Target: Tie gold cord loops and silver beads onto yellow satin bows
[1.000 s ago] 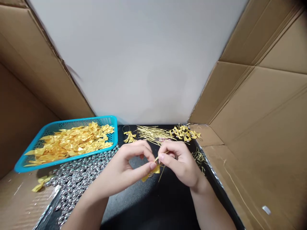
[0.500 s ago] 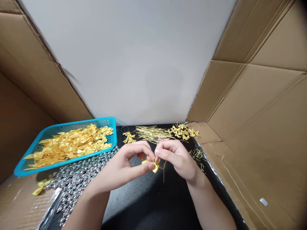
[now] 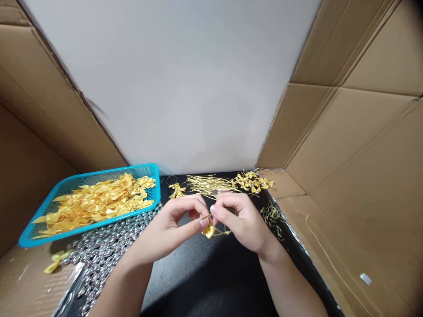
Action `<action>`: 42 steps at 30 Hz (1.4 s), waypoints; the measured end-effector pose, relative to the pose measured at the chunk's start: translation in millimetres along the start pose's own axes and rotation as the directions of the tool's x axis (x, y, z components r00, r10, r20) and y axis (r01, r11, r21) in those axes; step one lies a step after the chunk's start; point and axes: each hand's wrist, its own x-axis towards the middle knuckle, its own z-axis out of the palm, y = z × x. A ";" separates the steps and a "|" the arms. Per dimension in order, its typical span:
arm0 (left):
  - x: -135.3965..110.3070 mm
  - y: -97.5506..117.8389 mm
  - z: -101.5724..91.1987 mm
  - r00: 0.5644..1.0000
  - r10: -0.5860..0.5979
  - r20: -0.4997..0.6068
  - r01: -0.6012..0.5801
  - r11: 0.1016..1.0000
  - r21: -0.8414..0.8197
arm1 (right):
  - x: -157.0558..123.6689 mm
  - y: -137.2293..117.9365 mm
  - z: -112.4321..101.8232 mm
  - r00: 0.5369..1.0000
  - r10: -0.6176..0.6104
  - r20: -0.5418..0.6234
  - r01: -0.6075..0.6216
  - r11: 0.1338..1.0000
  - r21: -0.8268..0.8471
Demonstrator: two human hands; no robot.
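Observation:
My left hand (image 3: 175,226) and my right hand (image 3: 239,220) meet over the black mat (image 3: 211,281), fingertips pinched together. Between them hangs a small yellow ribbon bow (image 3: 209,230) with a thin gold cord (image 3: 223,232) trailing to the right. Both hands pinch this bow and its cord. Behind the hands lie a bundle of gold cords (image 3: 208,184), one finished bow (image 3: 177,190) and a heap of finished bows (image 3: 253,181).
A blue mesh tray (image 3: 36,235) heaped with yellow ribbon bows (image 3: 95,202) stands at the left. Silver beads (image 3: 102,248) are spread in front of it, with one loose bow (image 3: 56,260) beside them. Cardboard walls stand left and right (image 3: 357,176); a grey wall is behind.
The bow and the pinching fingers have drawn closer together and shifted slightly up. The cord that stuck out between the fingers now trails loosely to the right.

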 end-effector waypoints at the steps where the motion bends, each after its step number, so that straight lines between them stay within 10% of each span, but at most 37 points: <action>1: -0.1 -0.4 -0.6 1.000 -0.001 -0.001 0.001 1.000 -0.021 | 0.1 0.0 -0.3 1.000 -0.009 0.005 0.009 1.000 -0.012; 12: -0.6 -3.9 -0.4 0.995 -0.090 -0.033 0.086 0.990 -0.112 | 2.3 3.1 0.6 1.000 -0.008 -0.001 0.008 1.000 -0.027; 28: 1.1 0.8 -0.6 0.994 -0.021 -0.112 0.056 0.946 0.320 | 5.0 7.8 -15.4 1.000 0.026 -0.004 -0.026 0.998 -0.053; 42: -2.0 -3.8 -12.5 0.969 -0.024 -0.246 0.097 0.952 0.289 | 5.8 15.3 -30.7 0.985 -0.051 -0.166 0.038 0.996 -0.081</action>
